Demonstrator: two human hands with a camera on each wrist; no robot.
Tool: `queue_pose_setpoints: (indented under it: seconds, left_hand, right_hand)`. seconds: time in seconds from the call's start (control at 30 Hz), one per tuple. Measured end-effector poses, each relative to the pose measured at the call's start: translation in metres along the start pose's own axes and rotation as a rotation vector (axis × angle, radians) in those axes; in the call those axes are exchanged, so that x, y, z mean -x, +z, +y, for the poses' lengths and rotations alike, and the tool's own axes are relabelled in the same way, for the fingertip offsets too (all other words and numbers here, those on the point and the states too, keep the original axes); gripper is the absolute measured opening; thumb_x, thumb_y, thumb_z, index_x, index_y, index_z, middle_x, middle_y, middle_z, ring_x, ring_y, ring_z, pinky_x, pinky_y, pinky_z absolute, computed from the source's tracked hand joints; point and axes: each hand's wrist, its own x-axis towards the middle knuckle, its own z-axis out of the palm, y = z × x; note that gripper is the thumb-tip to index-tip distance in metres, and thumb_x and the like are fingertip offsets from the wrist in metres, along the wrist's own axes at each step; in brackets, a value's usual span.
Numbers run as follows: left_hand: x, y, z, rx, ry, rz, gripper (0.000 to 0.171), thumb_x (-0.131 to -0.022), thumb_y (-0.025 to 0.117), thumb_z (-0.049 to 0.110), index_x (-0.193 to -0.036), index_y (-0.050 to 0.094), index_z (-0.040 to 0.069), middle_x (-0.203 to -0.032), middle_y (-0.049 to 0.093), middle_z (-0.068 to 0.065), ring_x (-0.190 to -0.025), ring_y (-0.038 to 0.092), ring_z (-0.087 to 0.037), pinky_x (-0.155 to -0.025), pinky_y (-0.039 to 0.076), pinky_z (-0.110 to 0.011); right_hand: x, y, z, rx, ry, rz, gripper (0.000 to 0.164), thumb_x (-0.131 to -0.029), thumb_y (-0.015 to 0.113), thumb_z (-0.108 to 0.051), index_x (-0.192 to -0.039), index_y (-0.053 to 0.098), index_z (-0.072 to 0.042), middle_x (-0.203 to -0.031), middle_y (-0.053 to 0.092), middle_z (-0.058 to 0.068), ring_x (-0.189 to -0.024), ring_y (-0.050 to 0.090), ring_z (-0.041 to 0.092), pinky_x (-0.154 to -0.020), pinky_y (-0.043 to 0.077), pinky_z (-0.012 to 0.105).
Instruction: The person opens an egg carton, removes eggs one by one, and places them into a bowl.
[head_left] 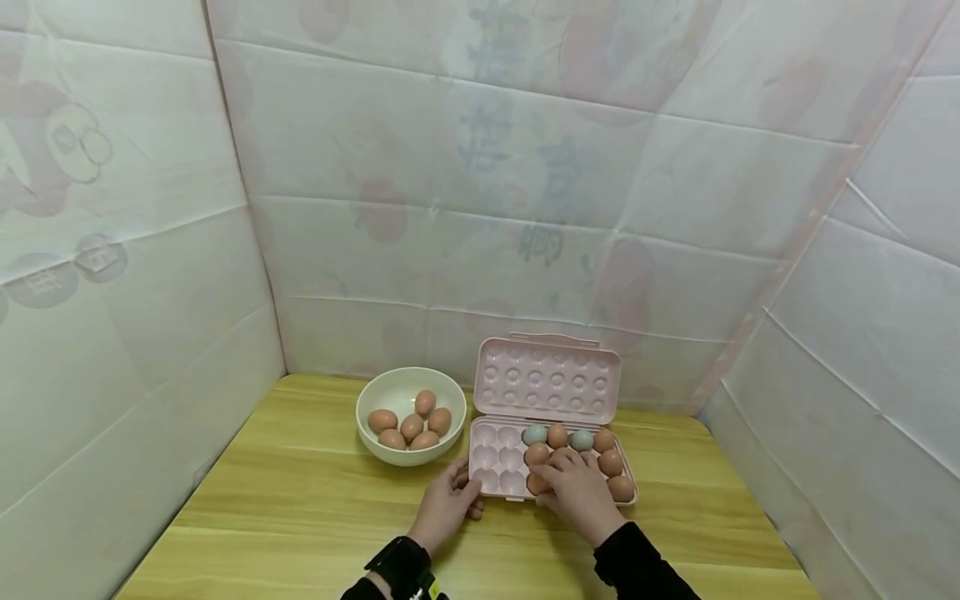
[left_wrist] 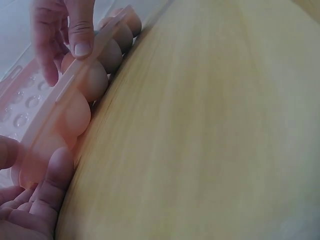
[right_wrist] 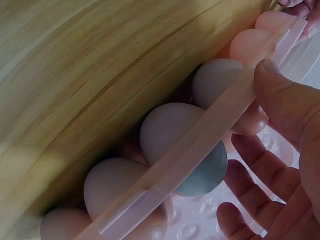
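Note:
A pink plastic egg carton (head_left: 498,468) lies with its lid (head_left: 547,385) raised at the back. Brown eggs (head_left: 611,462) and pale blue-green eggs (head_left: 581,440) fill cups in its middle and right; the two left columns hold none. My left hand (head_left: 442,507) grips the carton's front left corner, thumb and fingers either side of the edge. My right hand (head_left: 581,497) reaches over the carton, pinching a brown egg (right_wrist: 252,120) in the front row between thumb and fingers. This hand hides some cups behind it in the head view.
Left of the carton stands a cream bowl (head_left: 362,421) with several brown eggs (head_left: 412,427) inside. The wooden table (head_left: 300,500) is enclosed by pale printed sheets (head_left: 525,267) behind and at both sides.

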Motion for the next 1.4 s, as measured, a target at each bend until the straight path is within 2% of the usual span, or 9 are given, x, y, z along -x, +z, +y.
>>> queue_pose_setpoints:
  seconds: [0.3, 0.57, 0.93, 1.03, 1.1, 1.17, 1.23, 1.33, 1.4]
  left_hand:
    - [0.004, 0.0, 0.003, -0.011, -0.009, 0.009, 0.063, -0.11, 0.06, 0.014, -0.159, 0.033, -0.014, -0.124, 0.071, -0.029, -0.081, 0.074, -0.026, -0.069, 0.066, -0.038]
    - [0.004, 0.001, 0.003, -0.005, -0.006, 0.011, 0.063, -0.11, 0.06, 0.013, -0.159, 0.033, -0.015, -0.126, 0.071, -0.03, -0.082, 0.073, -0.025, -0.069, 0.066, -0.039]
    - [0.007, 0.002, 0.011, -0.027, -0.046, 0.034, 0.062, -0.108, 0.061, 0.014, -0.158, 0.037, -0.013, -0.13, 0.07, -0.031, -0.08, 0.072, -0.021, -0.069, 0.065, -0.035]
    - [0.009, 0.002, 0.016, -0.06, -0.053, 0.053, 0.065, -0.108, 0.064, 0.018, -0.157, 0.037, -0.014, -0.139, 0.064, -0.034, -0.083, 0.074, -0.023, -0.071, 0.066, -0.035]
    - [0.011, 0.001, 0.021, -0.16, -0.028, 0.081, 0.066, -0.107, 0.067, 0.024, -0.154, 0.042, -0.014, -0.142, 0.062, -0.034, -0.087, 0.073, -0.021, -0.071, 0.064, -0.031]
    - [0.013, 0.001, 0.028, -0.251, 0.003, 0.108, 0.066, -0.105, 0.07, 0.029, -0.152, 0.047, -0.012, -0.135, 0.066, -0.032, -0.081, 0.072, -0.019, -0.065, 0.061, -0.028]
    - [0.015, 0.002, 0.038, -0.363, 0.075, 0.135, 0.064, -0.103, 0.073, 0.033, -0.149, 0.053, -0.007, -0.121, 0.071, -0.024, -0.075, 0.068, -0.012, -0.061, 0.056, -0.023]
    - [0.019, 0.005, 0.054, -0.458, 0.232, 0.137, 0.062, -0.098, 0.08, 0.031, -0.148, 0.058, 0.001, -0.101, 0.071, -0.007, -0.072, 0.064, -0.008, -0.062, 0.055, -0.022]
    - [0.02, 0.007, 0.065, -0.52, 0.381, 0.122, 0.065, -0.093, 0.085, 0.028, -0.148, 0.059, 0.005, -0.101, 0.069, 0.0, -0.079, 0.066, -0.008, -0.068, 0.058, -0.023]
  right_hand:
    - [-0.002, 0.001, -0.003, -0.085, 0.073, -0.059, 0.03, -0.083, 0.088, -0.034, -0.112, 0.081, -0.028, -0.095, 0.079, -0.003, -0.101, 0.068, 0.025, -0.096, 0.049, 0.052]
    - [-0.006, 0.008, -0.003, -0.127, 0.149, -0.103, 0.024, -0.086, 0.089, -0.026, -0.109, 0.082, -0.024, -0.092, 0.079, 0.0, -0.103, 0.068, 0.028, -0.093, 0.049, 0.053]
    - [-0.005, 0.008, -0.003, -0.151, 0.148, -0.044, 0.023, -0.085, 0.089, -0.027, -0.108, 0.083, -0.023, -0.094, 0.08, 0.0, -0.102, 0.069, 0.027, -0.094, 0.05, 0.051]
    - [-0.003, 0.004, -0.002, -0.187, 0.185, -0.038, 0.026, -0.087, 0.088, -0.024, -0.112, 0.082, -0.021, -0.1, 0.081, 0.0, -0.103, 0.069, 0.029, -0.096, 0.05, 0.053]
    - [-0.003, -0.001, -0.002, -0.22, 0.234, -0.024, 0.027, -0.088, 0.087, -0.022, -0.114, 0.082, -0.021, -0.104, 0.081, -0.001, -0.103, 0.069, 0.027, -0.097, 0.051, 0.052]
    - [-0.005, -0.007, -0.001, -0.286, 0.289, -0.008, 0.03, -0.089, 0.086, -0.021, -0.119, 0.081, -0.02, -0.106, 0.081, -0.001, -0.101, 0.069, 0.024, -0.096, 0.052, 0.048]
    - [-0.007, -0.016, -0.002, -0.427, 0.359, -0.004, 0.03, -0.093, 0.083, -0.019, -0.123, 0.08, -0.018, -0.108, 0.081, 0.001, -0.099, 0.071, 0.021, -0.092, 0.056, 0.039]
    - [-0.011, -0.029, -0.005, -0.757, 0.488, -0.034, 0.033, -0.1, 0.075, -0.022, -0.132, 0.075, -0.015, -0.119, 0.079, 0.005, -0.105, 0.073, 0.02, -0.085, 0.059, 0.026]
    - [-0.014, -0.038, -0.008, -1.005, 0.559, -0.067, 0.037, -0.105, 0.068, -0.025, -0.14, 0.07, -0.012, -0.131, 0.075, 0.012, -0.117, 0.073, 0.025, -0.088, 0.059, 0.024]
